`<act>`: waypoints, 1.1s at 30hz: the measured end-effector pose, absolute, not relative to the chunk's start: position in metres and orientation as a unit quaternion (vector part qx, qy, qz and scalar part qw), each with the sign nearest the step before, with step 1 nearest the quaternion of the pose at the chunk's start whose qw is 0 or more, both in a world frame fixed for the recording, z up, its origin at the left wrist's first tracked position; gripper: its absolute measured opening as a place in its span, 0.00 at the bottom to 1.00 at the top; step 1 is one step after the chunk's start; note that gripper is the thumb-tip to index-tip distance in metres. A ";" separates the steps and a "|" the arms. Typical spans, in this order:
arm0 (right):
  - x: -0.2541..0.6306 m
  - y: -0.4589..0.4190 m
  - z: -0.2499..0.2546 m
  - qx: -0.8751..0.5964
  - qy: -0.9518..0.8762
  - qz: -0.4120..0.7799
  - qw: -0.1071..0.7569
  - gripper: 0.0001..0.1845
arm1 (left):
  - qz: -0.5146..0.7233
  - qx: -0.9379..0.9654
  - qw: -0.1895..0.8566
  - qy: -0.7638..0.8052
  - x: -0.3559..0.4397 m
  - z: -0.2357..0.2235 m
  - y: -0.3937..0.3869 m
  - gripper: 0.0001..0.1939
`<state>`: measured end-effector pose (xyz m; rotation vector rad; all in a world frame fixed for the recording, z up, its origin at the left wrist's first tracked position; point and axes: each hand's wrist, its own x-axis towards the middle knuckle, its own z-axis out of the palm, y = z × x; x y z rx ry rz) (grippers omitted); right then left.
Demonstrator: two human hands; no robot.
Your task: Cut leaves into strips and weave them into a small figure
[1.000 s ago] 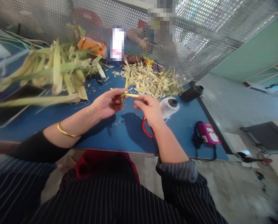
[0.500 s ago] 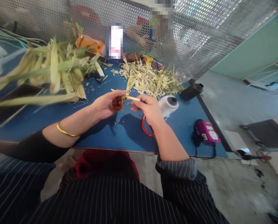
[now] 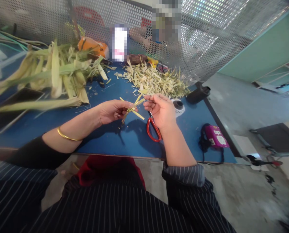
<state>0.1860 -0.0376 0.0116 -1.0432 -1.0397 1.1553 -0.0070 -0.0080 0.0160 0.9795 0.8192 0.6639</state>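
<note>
My left hand pinches a small knot of woven pale yellow-green plant strips, whose loose ends stick out several ways. Close by on the right, my right hand is closed with fingertips together on a thin greyish, pointed tool that reaches the strips. Its exact kind is too small to tell. Red-handled scissors lie on the blue table just below my right hand, their blades partly hidden by it. Behind both hands spreads a heap of cut strips.
Long pale green leaf stalks are piled at left over a dark tablet-like panel. A white spool-like object, black cylinder and purple box with cord stand at right. A perforated metal screen borders the back.
My right hand has risen slightly and moved right, from a strip's end to the thin tool at the knot. The knot has turned and shifted slightly right. More of the scissors shows.
</note>
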 end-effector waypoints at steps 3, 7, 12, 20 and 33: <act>0.188 -0.036 0.010 -0.444 -0.426 0.495 0.613 0.08 | 0.265 0.433 0.775 0.376 -0.007 0.015 -0.005 0.07; 0.187 -0.039 0.014 -0.430 -0.456 0.454 0.634 0.08 | 0.326 0.419 0.746 0.401 -0.006 0.011 -0.002 0.09; 0.181 -0.052 0.023 -0.396 -0.585 0.367 0.605 0.10 | 0.385 0.455 0.681 0.426 -0.002 0.008 -0.006 0.09; 0.180 -0.061 0.032 -0.377 -0.699 0.338 0.506 0.12 | 0.375 0.565 0.575 0.457 0.001 0.011 -0.017 0.09; 0.188 -0.040 0.018 -0.505 -0.707 0.246 0.431 0.10 | 0.232 0.743 0.558 0.287 0.000 0.019 -0.031 0.08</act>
